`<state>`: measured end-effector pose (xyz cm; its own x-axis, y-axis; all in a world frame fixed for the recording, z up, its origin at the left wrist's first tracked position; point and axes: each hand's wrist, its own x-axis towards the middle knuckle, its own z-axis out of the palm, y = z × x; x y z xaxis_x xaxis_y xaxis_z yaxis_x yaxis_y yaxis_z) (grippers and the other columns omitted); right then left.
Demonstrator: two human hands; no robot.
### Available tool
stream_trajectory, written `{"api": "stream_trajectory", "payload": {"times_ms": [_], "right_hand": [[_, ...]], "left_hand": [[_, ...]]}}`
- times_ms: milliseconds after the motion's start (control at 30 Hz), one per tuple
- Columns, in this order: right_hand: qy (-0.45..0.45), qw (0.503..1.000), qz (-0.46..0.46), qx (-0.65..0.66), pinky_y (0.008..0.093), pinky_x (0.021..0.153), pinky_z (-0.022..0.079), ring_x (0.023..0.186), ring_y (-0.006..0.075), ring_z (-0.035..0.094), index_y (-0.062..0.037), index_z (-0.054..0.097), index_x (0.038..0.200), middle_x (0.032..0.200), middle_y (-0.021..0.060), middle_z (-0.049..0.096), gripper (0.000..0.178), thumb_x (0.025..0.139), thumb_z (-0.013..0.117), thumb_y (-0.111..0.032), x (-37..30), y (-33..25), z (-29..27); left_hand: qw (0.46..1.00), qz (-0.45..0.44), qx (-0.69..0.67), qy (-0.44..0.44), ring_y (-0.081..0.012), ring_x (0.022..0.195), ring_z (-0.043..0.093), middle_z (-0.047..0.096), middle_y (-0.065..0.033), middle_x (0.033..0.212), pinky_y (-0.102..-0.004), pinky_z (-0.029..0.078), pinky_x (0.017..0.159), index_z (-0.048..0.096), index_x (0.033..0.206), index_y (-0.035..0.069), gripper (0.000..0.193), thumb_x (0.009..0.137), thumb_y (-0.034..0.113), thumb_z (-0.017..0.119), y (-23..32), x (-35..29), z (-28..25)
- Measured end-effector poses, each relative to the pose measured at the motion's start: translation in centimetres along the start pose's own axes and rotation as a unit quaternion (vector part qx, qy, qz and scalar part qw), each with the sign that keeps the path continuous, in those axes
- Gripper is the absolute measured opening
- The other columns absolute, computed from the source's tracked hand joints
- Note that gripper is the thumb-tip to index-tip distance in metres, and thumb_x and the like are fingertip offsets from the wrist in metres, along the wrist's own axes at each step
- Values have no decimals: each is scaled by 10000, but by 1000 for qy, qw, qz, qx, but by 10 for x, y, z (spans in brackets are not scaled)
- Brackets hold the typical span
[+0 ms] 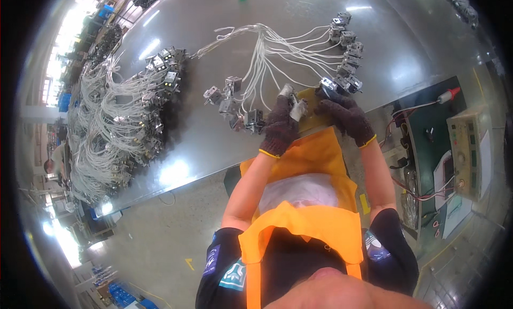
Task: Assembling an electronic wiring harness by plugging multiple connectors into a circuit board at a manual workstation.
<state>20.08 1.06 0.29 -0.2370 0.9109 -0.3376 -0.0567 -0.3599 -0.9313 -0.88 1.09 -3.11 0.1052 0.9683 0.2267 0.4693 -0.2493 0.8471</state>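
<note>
The dark-gloved left hand [281,124] grips a small silver-and-white piece [298,110], while the dark-gloved right hand [347,115], its hold unclear, has a boxy silver metal unit [327,84] at its fingertips, likely stiff and smooth, best taken by its body, not the thin white cables [261,47].

Beige knobbed instrument [464,158] at right

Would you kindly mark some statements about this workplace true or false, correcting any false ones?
1. The left hand wears a dark glove. True.
2. The apron is blue. False: it is orange.
3. The large pile lies left of both hands. True.
4. The right hand rests on that pile. False: it is by metal parts at the right.
5. The instrument stands right of the apron. True.
</note>
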Motion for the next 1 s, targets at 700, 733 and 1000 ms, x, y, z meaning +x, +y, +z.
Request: {"api": "stream_trajectory", "payload": {"times_ms": [700,733,1000], "right_hand": [[35,710,-235,-663,494,706,496,765,387,632,-91,652,961,771,191,643,177,909,525,-202,-2,-21,26],[33,708,-238,-664,494,706,496,765,387,632,-91,652,961,771,191,643,177,909,525,-202,-4,-17,24],[73,755,-252,-601,484,694,509,783,387,648,-68,673,1015,844,213,662,228,918,555,-238,-7,1,23]], "left_hand": [[983,121,135,-22,-433,942,619,640,-261,985,-473,502,817,543,1219,-57,508,791,184,673,17,21,21],[983,103,140,-51,-434,936,621,643,-261,977,-476,502,813,546,1212,-57,500,802,202,664,18,21,20],[986,125,113,-8,-442,1109,550,573,-288,1179,-492,438,950,488,1300,-46,567,801,181,637,14,10,28]]}}
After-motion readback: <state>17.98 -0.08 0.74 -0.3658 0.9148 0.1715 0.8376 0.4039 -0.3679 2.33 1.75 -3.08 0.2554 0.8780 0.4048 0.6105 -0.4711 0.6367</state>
